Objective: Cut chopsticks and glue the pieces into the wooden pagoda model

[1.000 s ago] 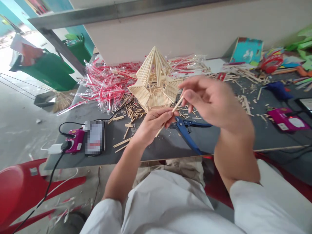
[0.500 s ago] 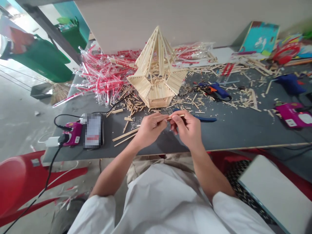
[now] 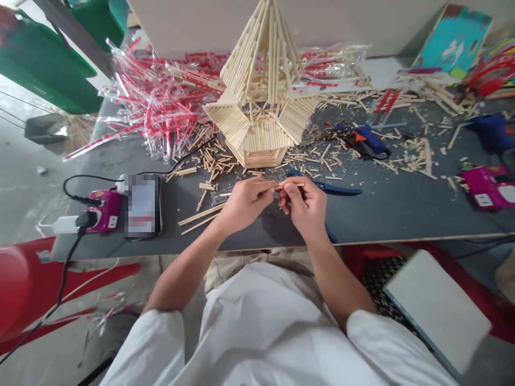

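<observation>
My left hand (image 3: 246,202) and my right hand (image 3: 309,206) meet in front of the stick-built model, fingertips almost touching. Both are closed in a pinch on one thin wooden stick (image 3: 300,185), whose tip pokes out past my right fingers. Most of it is hidden by the fingers. Behind them stands the pale model (image 3: 265,136), with a pointed roof and flared panels of glued sticks. A blue-handled tool (image 3: 340,189) lies partly behind my right hand, its head hidden. Two longer wooden sticks (image 3: 201,214) rest beside my left wrist.
Red-and-clear plastic wrappers (image 3: 156,107) heap at the back left. Cut stick pieces (image 3: 215,161) litter the table around the model. A blue glue gun (image 3: 370,140) lies right of it. A phone (image 3: 141,206) and a purple power adapter (image 3: 102,210) sit at left, with cables.
The camera view has shifted, so the table and model appear larger and higher. Both hands keep their pinch on the stick. More of the blue tool shows below my right wrist.
</observation>
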Demonstrator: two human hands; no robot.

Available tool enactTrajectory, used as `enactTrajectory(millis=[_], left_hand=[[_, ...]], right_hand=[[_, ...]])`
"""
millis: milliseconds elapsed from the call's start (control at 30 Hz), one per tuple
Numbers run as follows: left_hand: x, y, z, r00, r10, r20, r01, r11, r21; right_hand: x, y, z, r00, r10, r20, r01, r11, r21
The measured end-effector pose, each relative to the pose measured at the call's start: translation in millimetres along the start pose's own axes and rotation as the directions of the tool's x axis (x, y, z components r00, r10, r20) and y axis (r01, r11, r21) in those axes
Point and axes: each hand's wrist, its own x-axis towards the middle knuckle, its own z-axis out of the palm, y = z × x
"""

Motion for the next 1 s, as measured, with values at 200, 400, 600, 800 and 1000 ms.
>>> enactTrajectory(millis=[200,400,600,800,1000], left_hand=[[-1.0,0.4,0.4,0.999,0.012,0.053,-0.015,0.999,0.052],[-1.6,-0.2,7.4,1.000,-0.007,0.016,0.006,0.998,0.059],[-3.3,-4.8,12.5,0.997,0.016,-0.080,-0.006,0.993,0.118],[-5.2,-11.7,-1.0,0.977,0.212,0.010,-0.205,0.928,0.310],[-10.4,-26.0,-11.3,0.935,0.353,-0.036,-0.317,0.877,0.361]], right_hand=[[-2.7,4.7,-3.2,1.000,0.006,0.005,-0.007,0.998,0.062],[-3.9,7.4,-5.5,1.000,-0.006,-0.004,0.006,0.999,0.048],[-2.8,7.3,-4.5,1.000,-0.031,-0.006,0.031,0.998,0.055],[0.7,12.2,-2.3,0.999,0.026,-0.027,-0.023,0.992,0.125],[-11.1,-13.6,-41.4,0.992,0.059,0.110,-0.022,0.949,-0.314]])
